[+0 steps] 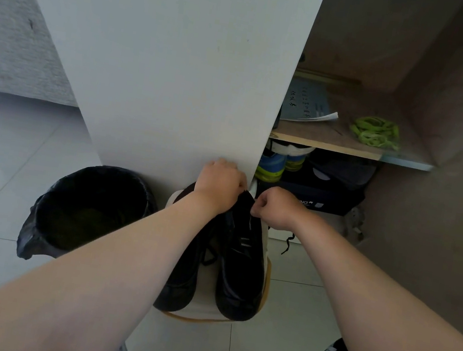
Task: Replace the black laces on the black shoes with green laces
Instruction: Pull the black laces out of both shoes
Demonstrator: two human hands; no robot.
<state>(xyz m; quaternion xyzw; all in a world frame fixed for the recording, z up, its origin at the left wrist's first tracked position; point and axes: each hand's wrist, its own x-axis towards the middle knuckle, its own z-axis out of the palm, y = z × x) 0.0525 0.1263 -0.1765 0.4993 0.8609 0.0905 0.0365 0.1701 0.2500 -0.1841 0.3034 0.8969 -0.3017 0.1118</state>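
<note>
Two black shoes stand side by side on a small pale stool [204,304], toes pointing away from me. My left hand [219,184] grips the far end of the right shoe [242,269]. My right hand [275,207] is closed beside it, pinching the black lace [288,243], whose loose end dangles to the right of the shoe. The left shoe [181,283] is partly hidden under my left forearm. A bundle of green laces [375,132] lies on a cupboard shelf [330,144] at upper right.
An open white cupboard door [167,57] stands right behind the stool. A bin with a black liner [86,212] sits to the left. Other shoes [275,164] and a dark box [321,196] fill the lower compartment. A paper booklet [309,105] lies on the shelf.
</note>
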